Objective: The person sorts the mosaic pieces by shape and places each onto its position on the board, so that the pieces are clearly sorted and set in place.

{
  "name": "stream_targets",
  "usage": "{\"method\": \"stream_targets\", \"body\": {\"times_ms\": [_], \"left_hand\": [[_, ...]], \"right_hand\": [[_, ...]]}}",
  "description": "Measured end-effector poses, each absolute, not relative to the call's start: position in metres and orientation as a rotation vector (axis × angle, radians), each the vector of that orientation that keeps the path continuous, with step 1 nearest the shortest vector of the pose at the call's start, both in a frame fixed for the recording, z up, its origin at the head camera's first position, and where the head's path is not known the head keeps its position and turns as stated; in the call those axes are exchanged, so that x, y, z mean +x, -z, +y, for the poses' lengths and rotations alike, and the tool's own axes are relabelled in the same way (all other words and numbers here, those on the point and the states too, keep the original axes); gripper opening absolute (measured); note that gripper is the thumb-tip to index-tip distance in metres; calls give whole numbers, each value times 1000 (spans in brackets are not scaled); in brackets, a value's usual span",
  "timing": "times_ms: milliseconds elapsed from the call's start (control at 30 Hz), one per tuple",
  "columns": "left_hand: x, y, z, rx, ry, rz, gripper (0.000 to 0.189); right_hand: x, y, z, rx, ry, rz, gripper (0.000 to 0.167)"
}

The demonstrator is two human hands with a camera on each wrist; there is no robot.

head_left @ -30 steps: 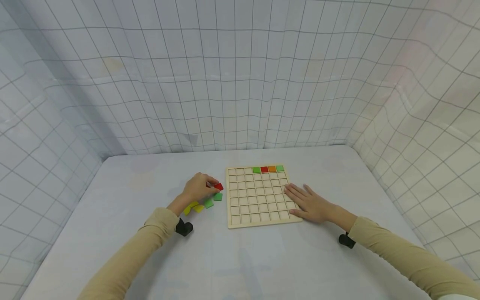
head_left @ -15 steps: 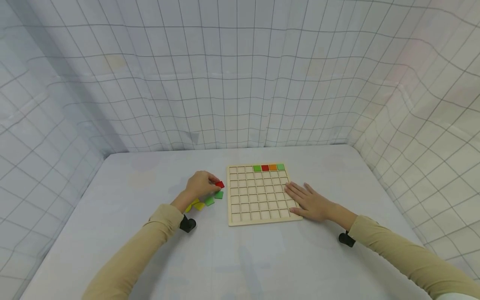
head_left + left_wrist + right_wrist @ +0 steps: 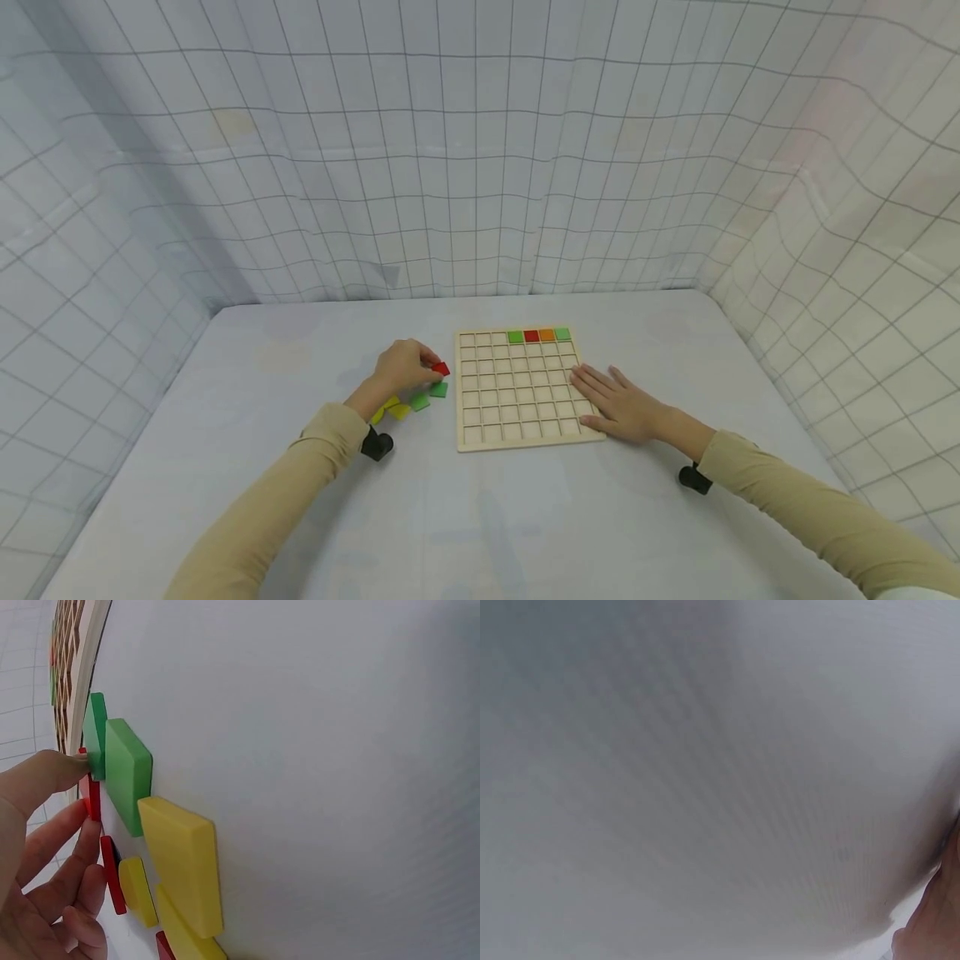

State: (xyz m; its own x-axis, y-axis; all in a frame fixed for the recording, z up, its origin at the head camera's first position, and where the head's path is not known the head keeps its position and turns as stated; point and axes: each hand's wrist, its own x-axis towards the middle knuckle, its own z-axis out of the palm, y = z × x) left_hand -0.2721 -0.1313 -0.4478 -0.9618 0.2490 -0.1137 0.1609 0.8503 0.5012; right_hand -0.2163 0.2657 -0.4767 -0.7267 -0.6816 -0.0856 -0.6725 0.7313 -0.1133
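My left hand [image 3: 401,367] pinches a red square tile [image 3: 441,368] between thumb and fingertips, just left of the wooden grid board [image 3: 459,417]. In the left wrist view that red tile [image 3: 94,796] stands partly behind a green tile [image 3: 96,735] near the thumb. Another green tile [image 3: 129,776] and yellow tiles [image 3: 184,862] lie beside the hand. A second red tile [image 3: 113,875] rests close under the curled fingers. My right hand [image 3: 618,408] lies flat with fingers spread over the board's right edge, holding nothing; the right wrist view shows only a bit of it.
Along the board's far row sit a green tile [image 3: 515,337], a red one [image 3: 532,336], an orange one [image 3: 547,335] and a light green one [image 3: 562,333]. White gridded curtains [image 3: 480,167] enclose the white table [image 3: 525,517] at the back and sides.
My left hand has shifted very slightly toward the board, and the red tile at its fingertips has turned a little. The right hand stays in place on the board's edge.
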Motion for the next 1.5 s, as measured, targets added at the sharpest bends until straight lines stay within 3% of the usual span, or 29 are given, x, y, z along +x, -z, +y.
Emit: {"method": "stream_targets", "body": {"times_ms": [433,1000,1500], "left_hand": [[-273,450,-131,301,-743,2869,34],[-274,454,-130,465,-675,2993,32],[-292,446,-116,542,-735,3019,30]], "right_hand": [[-218,478,267,-1087,145,2789,73],[-219,481,268,-1080,108,2799,73],[-218,479,269,-1082,99,2794,73]]}}
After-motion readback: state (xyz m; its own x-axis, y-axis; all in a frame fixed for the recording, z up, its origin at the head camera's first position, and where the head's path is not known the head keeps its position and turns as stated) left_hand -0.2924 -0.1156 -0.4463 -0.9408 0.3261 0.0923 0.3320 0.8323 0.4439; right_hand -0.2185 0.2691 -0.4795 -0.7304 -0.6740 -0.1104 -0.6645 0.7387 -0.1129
